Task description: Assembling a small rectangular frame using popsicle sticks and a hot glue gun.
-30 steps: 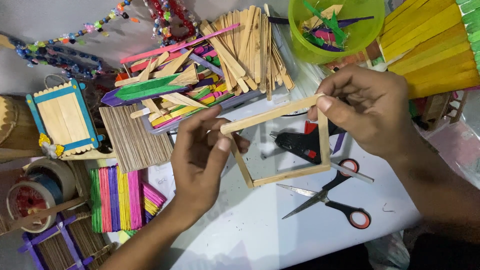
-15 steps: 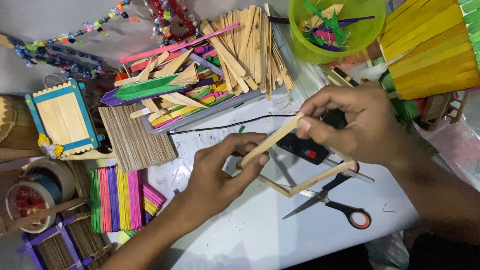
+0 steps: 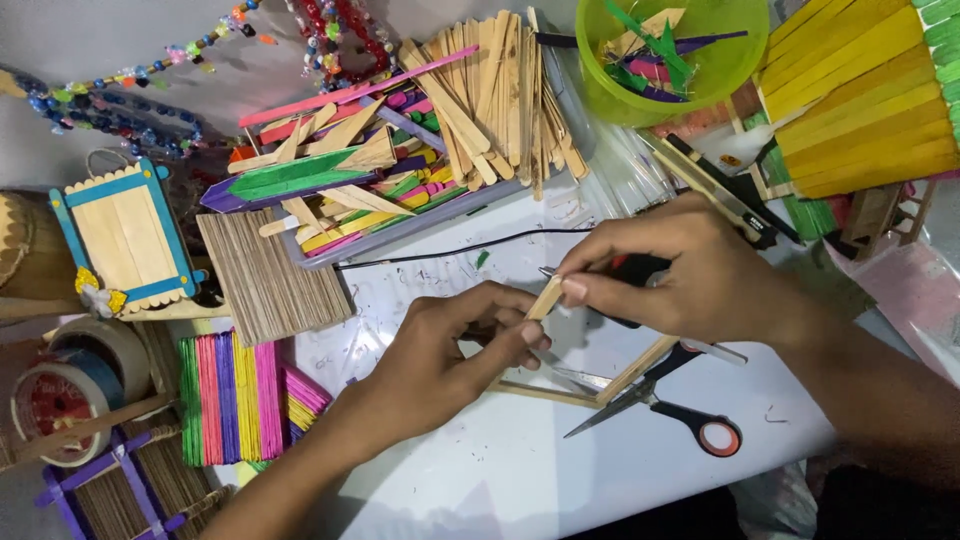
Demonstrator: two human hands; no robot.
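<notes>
Left hand [image 3: 440, 365] and right hand [image 3: 690, 275] pinched the square popsicle-stick frame [image 3: 600, 350] at 1 corner, tilted upright, steadying its joints above the scissors [image 3: 665, 405].

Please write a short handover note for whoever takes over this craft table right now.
Left hand: pinches the near corner of the square stick frame, which stands tilted on edge on the white work surface.
Right hand: fingertips grip the frame's upper stick.
Nearby: scissors lie open under the frame; plain wooden sticks and coloured sticks are piled behind; green bowl at top.
Done: four sticks form a square.
Left: cannot tell whether the joints have set.
</notes>
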